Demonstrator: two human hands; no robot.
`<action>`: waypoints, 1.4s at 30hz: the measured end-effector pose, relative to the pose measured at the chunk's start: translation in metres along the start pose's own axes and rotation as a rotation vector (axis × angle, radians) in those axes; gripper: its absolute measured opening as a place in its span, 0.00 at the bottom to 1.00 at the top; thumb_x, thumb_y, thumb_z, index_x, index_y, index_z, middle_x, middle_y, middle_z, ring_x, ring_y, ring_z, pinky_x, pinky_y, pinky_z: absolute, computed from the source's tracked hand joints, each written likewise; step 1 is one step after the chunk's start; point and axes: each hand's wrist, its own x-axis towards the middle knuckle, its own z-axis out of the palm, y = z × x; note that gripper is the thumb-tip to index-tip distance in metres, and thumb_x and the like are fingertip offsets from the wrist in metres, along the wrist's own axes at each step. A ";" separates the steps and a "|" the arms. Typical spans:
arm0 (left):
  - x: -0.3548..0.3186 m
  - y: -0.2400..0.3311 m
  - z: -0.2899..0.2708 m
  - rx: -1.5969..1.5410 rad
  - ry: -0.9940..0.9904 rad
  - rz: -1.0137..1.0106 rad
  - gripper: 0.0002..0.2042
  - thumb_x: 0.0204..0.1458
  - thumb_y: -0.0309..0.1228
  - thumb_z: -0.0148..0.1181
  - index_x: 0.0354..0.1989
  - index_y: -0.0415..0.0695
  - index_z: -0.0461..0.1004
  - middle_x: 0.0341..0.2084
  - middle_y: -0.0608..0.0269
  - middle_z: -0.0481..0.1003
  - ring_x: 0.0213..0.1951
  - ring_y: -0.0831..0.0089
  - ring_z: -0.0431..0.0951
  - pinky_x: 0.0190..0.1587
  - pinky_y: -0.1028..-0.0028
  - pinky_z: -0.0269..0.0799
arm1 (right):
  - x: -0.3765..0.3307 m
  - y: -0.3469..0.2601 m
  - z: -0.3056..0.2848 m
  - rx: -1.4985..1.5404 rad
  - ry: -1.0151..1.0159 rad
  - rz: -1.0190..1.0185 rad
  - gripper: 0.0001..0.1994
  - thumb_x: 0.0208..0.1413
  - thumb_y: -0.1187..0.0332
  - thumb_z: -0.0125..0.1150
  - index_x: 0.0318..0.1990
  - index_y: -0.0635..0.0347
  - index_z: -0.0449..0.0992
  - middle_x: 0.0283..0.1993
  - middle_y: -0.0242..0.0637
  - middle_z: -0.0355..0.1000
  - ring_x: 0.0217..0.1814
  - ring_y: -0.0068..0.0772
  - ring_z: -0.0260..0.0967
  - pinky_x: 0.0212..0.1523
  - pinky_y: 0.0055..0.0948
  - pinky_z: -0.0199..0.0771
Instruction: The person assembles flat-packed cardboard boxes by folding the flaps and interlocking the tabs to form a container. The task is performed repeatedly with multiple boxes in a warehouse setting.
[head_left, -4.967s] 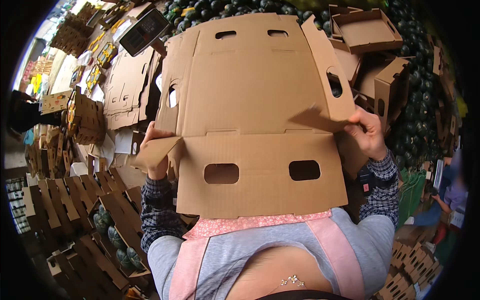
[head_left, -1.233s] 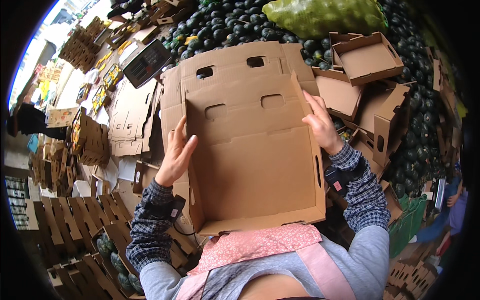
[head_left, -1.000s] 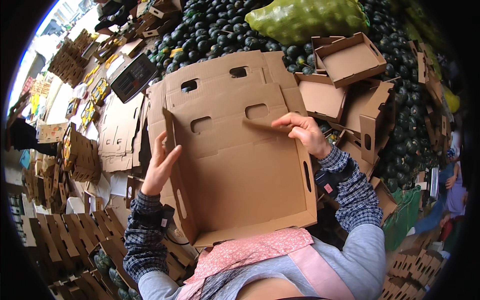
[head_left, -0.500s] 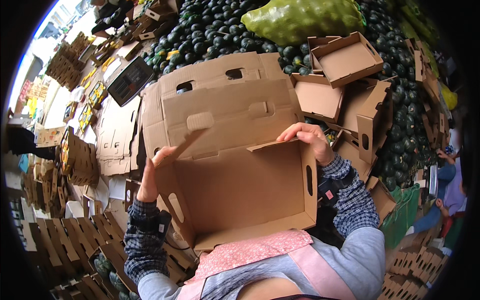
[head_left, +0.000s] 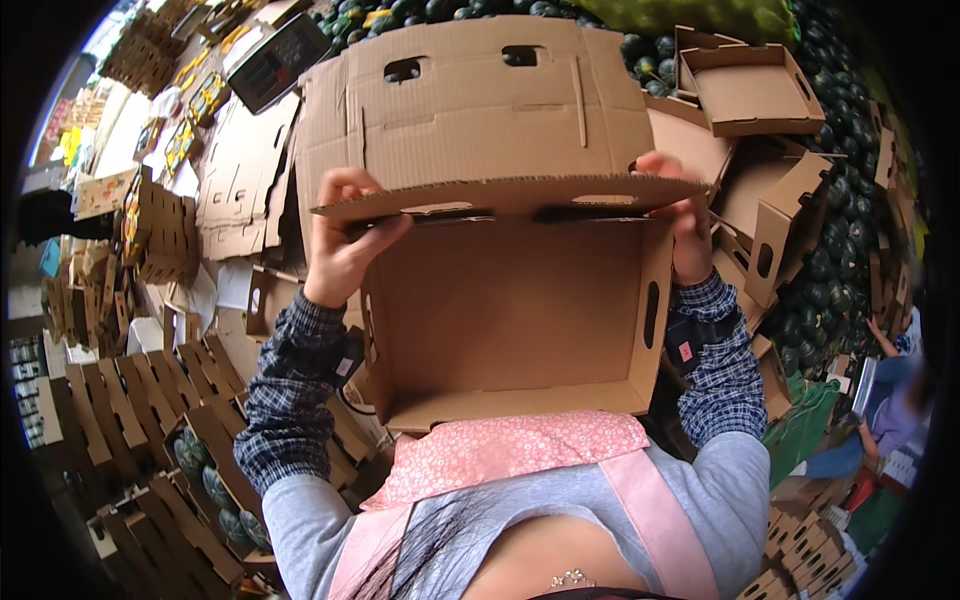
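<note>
In front of me is a partly folded brown cardboard box [head_left: 510, 320], its near and side walls standing. Its far flap [head_left: 515, 195] is raised, edge toward me, with two slots showing light through. My left hand [head_left: 345, 240] holds the flap's left end, thumb on the near side and fingers over the top. At the right end, my right hand [head_left: 688, 230] grips the same flap, its fingertips slightly blurred. Just beyond lie flat cardboard blanks [head_left: 460, 115] with cut-out handle holes.
Folded open boxes [head_left: 755, 90] are piled at the right among dark green round fruit [head_left: 840, 240]. A dark scale-like device [head_left: 278, 65] stands far left, above more flat cardboard [head_left: 245, 180]. Box rows [head_left: 140, 400] fill the lower left. Another person [head_left: 890, 420] is at far right.
The far flap, which lay outward over the blanks, is now lifted upright. Both hands have moved from the box's far corners onto the flap's ends. The view has shifted downward.
</note>
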 end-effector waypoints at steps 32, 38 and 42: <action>0.064 0.058 0.033 1.074 -0.994 -0.014 0.16 0.51 0.28 0.59 0.49 0.41 0.68 0.35 0.47 0.75 0.38 0.51 0.78 0.42 0.63 0.74 | 0.026 -0.015 0.041 -1.479 -0.507 -0.386 0.03 0.50 0.67 0.55 0.32 0.50 0.71 0.25 0.29 0.70 0.32 0.30 0.73 0.33 0.34 0.65; 0.036 0.052 -0.061 0.859 -0.259 -0.072 0.32 0.59 0.33 0.55 0.69 0.40 0.50 0.66 0.45 0.56 0.68 0.58 0.54 0.67 0.63 0.53 | 0.018 -0.066 -0.066 -1.377 -0.017 -0.028 0.07 0.51 0.64 0.59 0.35 0.54 0.76 0.28 0.42 0.75 0.31 0.46 0.75 0.32 0.40 0.76; -0.020 0.018 -0.114 0.757 -0.113 -0.243 0.33 0.57 0.32 0.60 0.68 0.38 0.52 0.63 0.43 0.59 0.66 0.55 0.58 0.67 0.61 0.52 | -0.010 -0.111 -0.170 -1.401 0.560 0.220 0.14 0.53 0.64 0.63 0.40 0.66 0.73 0.33 0.54 0.73 0.35 0.57 0.72 0.33 0.41 0.73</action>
